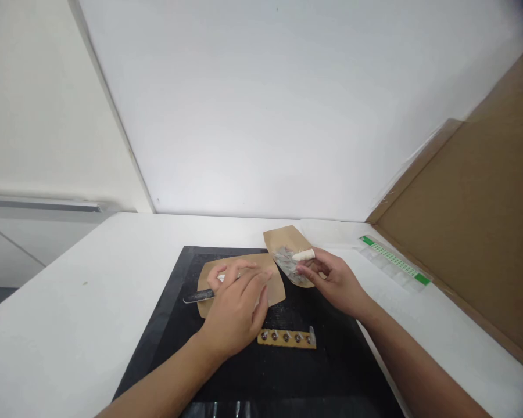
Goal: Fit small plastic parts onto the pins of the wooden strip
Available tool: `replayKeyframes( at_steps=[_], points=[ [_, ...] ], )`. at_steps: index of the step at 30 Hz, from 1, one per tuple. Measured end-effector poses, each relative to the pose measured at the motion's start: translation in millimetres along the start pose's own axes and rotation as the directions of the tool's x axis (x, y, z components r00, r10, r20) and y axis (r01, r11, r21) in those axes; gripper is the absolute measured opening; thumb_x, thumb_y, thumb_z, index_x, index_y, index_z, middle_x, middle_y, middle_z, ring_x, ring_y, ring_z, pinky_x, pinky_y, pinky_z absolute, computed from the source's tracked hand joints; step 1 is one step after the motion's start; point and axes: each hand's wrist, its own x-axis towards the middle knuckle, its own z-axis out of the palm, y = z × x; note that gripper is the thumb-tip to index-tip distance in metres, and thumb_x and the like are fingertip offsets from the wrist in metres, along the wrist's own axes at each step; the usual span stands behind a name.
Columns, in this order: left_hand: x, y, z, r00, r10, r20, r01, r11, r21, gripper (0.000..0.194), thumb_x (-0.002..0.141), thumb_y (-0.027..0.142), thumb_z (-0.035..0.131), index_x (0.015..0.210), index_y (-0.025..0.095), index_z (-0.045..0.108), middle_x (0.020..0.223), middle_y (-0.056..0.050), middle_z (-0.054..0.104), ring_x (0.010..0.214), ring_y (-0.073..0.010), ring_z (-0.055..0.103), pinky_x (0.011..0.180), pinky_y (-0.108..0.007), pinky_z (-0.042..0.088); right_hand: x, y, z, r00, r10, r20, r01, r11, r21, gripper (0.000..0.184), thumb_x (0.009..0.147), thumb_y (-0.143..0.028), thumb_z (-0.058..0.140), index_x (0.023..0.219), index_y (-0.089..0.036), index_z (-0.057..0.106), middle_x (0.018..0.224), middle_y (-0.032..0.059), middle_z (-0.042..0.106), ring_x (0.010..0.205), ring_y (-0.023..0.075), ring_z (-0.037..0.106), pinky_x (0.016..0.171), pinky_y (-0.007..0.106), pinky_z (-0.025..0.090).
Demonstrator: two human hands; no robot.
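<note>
My left hand [239, 305] is curled over a brown paper sheet [279, 293] on a black mat. A slim, dark, flat tool [199, 296] with a rounded end sticks out leftward from beneath its fingers; the tool's other end is hidden. A bit of white shows by the bent index finger. My right hand [333, 281] wears a pale finger cot [304, 255] on one finger. Its fingertips come together at a second brown paper [287, 235], over a heap of thin greyish pieces [283, 260]. What they pinch, if anything, is too small to make out.
A yellowish strip [286, 338] with a row of dark round beads lies on the black mat [253, 380]. A clear plastic sleeve with a green printed band [394, 259] rests on the white table [47, 331] at right, beside a brown cardboard panel [475, 232]. A white wall rises behind.
</note>
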Motion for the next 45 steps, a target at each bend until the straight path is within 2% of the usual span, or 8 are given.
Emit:
replayKeyframes(
  at_steps=[3,8,15,21,27,31,38,45],
  points=[
    [0.8,2.2,0.6,0.997,-0.078,-0.005,0.077,0.992,-0.104,0.022,0.097,0.021,0.063,0.117,0.027,0.07,0.109,-0.004,0.077,0.115,-0.0309,0.063,0.101,-0.051,0.032,-8.5,-22.9,10.3,1.0,0.006,0.025,-0.011,0.984,0.18,0.024,0.097,-0.048,0.068,0.102,-0.025,0.069,0.091,0.004,0.074,0.075,0.0188,0.068,0.066,0.031,0.056],
    [2.1,6.0,-2.5,0.995,-0.103,0.016,0.104,0.971,-0.216,0.02,0.098,0.022,0.064,0.116,0.028,0.071,0.106,-0.003,0.077,0.11,-0.0284,0.062,0.097,-0.048,0.034,-18.1,-44.3,19.8,0.998,-0.06,0.003,0.057,0.967,0.247,0.02,0.095,-0.041,0.072,0.104,-0.025,0.066,0.086,0.0026,0.072,0.065,0.0147,0.059,0.059,0.029,0.051],
    [3.3,9.6,-6.6,0.996,-0.086,0.032,0.091,0.944,-0.318,0.021,0.1,0.026,0.063,0.119,0.028,0.072,0.104,-0.004,0.076,0.106,-0.0268,0.061,0.095,-0.045,0.037,-20.6,-43.4,23.7,0.995,-0.095,-0.021,0.097,0.957,0.274,0.012,0.095,-0.035,0.072,0.102,-0.025,0.067,0.086,0.0013,0.071,0.067,0.0143,0.059,0.058,0.027,0.046],
    [3.5,7.1,-6.3,0.996,-0.063,0.065,0.082,0.933,-0.351,0.022,0.102,0.03,0.064,0.122,0.03,0.074,0.1,-0.003,0.077,0.102,-0.0251,0.06,0.089,-0.043,0.039,-21.5,-44.4,24.3,0.997,-0.034,0.069,0.011,0.952,0.307,0.019,0.093,-0.041,0.074,0.1,-0.024,0.069,0.084,0.0015,0.071,0.068,0.0151,0.059,0.061,0.029,0.049],
    [5.2,6.7,-8.4,0.99,-0.09,0.113,0.129,0.901,-0.415,0.024,0.103,0.03,0.063,0.123,0.033,0.075,0.096,-0.002,0.076,0.1,-0.0239,0.058,0.09,-0.043,0.042,-18.6,-44.1,25.2,0.99,0.015,0.138,-0.088,0.835,0.543,0.021,0.089,-0.039,0.08,0.098,-0.023,0.07,0.09,0.0031,0.077,0.081,0.0181,0.071,0.075,0.032,0.058],
    [6.6,6.8,-9.5,0.979,-0.128,0.156,0.187,0.867,-0.462,0.022,0.103,0.032,0.061,0.119,0.032,0.076,0.094,-0.002,0.076,0.097,-0.0236,0.059,0.085,-0.041,0.046,-15.5,-41.6,25.7,0.989,0.032,0.142,-0.113,0.782,0.613,0.023,0.086,-0.039,0.083,0.094,-0.023,0.069,0.086,0.002,0.076,0.08,0.0173,0.072,0.076,0.032,0.06],
    [7.9,8.5,-10.0,0.97,-0.176,0.165,0.232,0.871,-0.433,0.013,0.102,0.03,0.063,0.105,0.03,0.075,0.095,0.001,0.076,0.095,-0.0224,0.061,0.085,-0.04,0.045,-15.7,-40.1,25.7,0.991,0.036,0.125,-0.103,0.804,0.585,0.021,0.09,-0.038,0.08,0.097,-0.022,0.068,0.084,0.0012,0.074,0.081,0.0164,0.073,0.077,0.03,0.06],
    [6.1,3.9,-4.1,0.968,-0.226,0.108,0.25,0.891,-0.378,0.009,0.099,0.03,0.067,0.101,0.026,0.074,0.095,-0.003,0.076,0.097,-0.0244,0.065,0.089,-0.043,0.045,-12.8,-32.5,23.3,0.991,0.09,-0.094,-0.058,0.95,0.306,0.027,0.094,-0.048,0.072,0.101,-0.022,0.07,0.085,0.0047,0.077,0.076,0.0204,0.074,0.067,0.031,0.059]
  ],
)
